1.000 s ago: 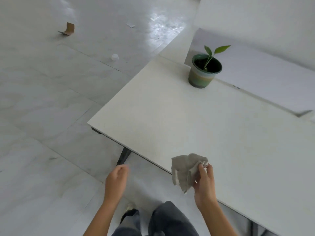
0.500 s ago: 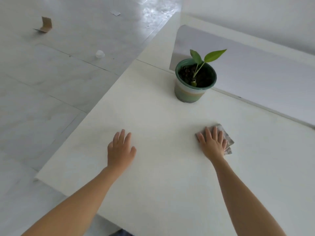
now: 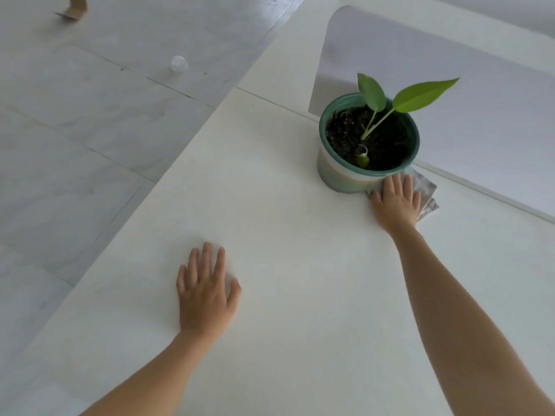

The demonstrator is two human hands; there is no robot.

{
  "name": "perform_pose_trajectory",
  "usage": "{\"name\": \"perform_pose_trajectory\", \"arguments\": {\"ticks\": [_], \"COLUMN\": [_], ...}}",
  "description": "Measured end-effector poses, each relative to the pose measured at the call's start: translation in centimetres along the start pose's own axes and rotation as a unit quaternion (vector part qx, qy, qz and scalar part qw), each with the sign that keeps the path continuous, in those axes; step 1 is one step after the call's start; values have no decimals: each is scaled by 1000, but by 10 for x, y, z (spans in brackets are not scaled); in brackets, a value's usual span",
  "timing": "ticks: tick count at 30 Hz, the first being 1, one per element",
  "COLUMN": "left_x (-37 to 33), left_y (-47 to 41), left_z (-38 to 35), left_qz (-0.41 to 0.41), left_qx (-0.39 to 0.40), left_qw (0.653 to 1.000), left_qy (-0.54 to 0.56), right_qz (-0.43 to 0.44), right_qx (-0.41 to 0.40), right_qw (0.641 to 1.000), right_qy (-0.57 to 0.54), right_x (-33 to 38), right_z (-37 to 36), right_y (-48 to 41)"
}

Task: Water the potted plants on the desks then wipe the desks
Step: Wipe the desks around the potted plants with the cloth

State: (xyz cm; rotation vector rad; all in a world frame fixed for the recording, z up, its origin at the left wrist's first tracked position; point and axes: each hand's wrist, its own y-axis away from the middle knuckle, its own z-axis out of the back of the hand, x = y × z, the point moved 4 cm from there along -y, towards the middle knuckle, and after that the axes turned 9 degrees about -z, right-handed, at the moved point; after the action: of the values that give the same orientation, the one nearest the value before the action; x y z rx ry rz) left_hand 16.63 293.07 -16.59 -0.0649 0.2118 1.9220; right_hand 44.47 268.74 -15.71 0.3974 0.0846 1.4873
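Observation:
A green-rimmed pot (image 3: 339,172) with dark soil and a small two-leaf plant (image 3: 387,100) stands at the back of the white desk (image 3: 285,280). My right hand (image 3: 395,202) lies flat with straight fingers on a folded grey cloth (image 3: 425,187), pressing it to the desk right against the pot's front right side. My left hand (image 3: 205,291) rests flat on the desk, fingers spread, well to the left and nearer to me, holding nothing.
A pale divider panel (image 3: 450,94) runs behind the pot along the desk's back edge. The desk's left edge drops to a grey tiled floor (image 3: 90,130), where a small clear cup (image 3: 179,64) and a brown cardboard scrap (image 3: 75,7) lie.
From standing at the desk edge with the crumpled cloth, my right hand laid it flat and slid it forward up to the pot. My left hand came down onto the desk.

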Motion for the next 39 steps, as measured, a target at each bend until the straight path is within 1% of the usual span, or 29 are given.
{"name": "perform_pose_trajectory", "arguments": {"ticks": [3,4,5,6,7,9,10,11,13,15,17,20,23,24,25,26,28,29,30,31,32,33,35,37,39], "left_x": [1,1,2,2,2,3,3,3,2,1,0,-1,-2,-2,-3,-3,-6,-7,-7,-7,-7,-7,-9,-9,-9], "left_y": [-1,-2,-2,-2,-2,-3,-2,-2,-2,-2,-2,-4,-5,-5,-5,-5,-5,-5,-5,-4,-4,-3,-2,-3,-3], "left_z": [0,-1,-1,-2,-2,-4,-5,-5,-5,-3,-2,-2,-3,-4,-4,-4,-3,-2,-1,0,0,1,3,5,5], "left_qz": [2,4,5,6,5,3,4,3,-1,-3,-4,-4,2,2,0,-2,-10,-14,-17,-18,-21,-24,-31,-36,-44], "left_qx": [-18,-26,-34,-40,-42,-40,-40,-43,-55,-61,-53,-27,1,12,24,35,51,56,60,62,68,77,96,101,103], "left_qw": [1000,1000,999,999,999,999,999,999,998,998,998,999,998,998,997,996,995,994,994,993,991,989,985,983,980], "left_qy": [-1,1,1,-1,-2,-5,-5,-1,8,15,17,31,56,64,71,77,87,91,95,101,109,120,141,151,165], "right_qz": [-58,-68,-57,-20,40,184,234,263,276,242,182,121,134,128,99,58,-82,-173,-260,-323,-361,-381,-396,-373,-323], "right_qx": [0,2,2,4,10,39,55,65,68,64,50,33,27,9,-7,-33,-45,-44,-52,-67,-78,-83,-79,-72,-63], "right_qw": [998,997,998,1000,999,982,969,960,954,963,980,992,990,990,993,996,995,984,963,942,926,916,909,919,940], "right_qy": [-24,-25,-22,-14,-2,33,50,66,94,102,66,32,39,54,62,60,18,-13,-41,-60,-74,-88,-105,-105,-91], "right_x": [7,15,27,46,69,119,141,159,184,195,195,180,139,118,92,60,-9,-38,-59,-70,-71,-66,-47,-21,7], "right_z": [-12,-20,-30,-40,-50,-65,-67,-67,-61,-58,-60,-64,-70,-70,-69,-67,-58,-55,-52,-52,-54,-58,-67,-75,-85], "right_y": [57,81,106,128,148,163,157,143,111,86,77,100,146,163,177,186,199,208,217,226,233,239,247,258,270]}}
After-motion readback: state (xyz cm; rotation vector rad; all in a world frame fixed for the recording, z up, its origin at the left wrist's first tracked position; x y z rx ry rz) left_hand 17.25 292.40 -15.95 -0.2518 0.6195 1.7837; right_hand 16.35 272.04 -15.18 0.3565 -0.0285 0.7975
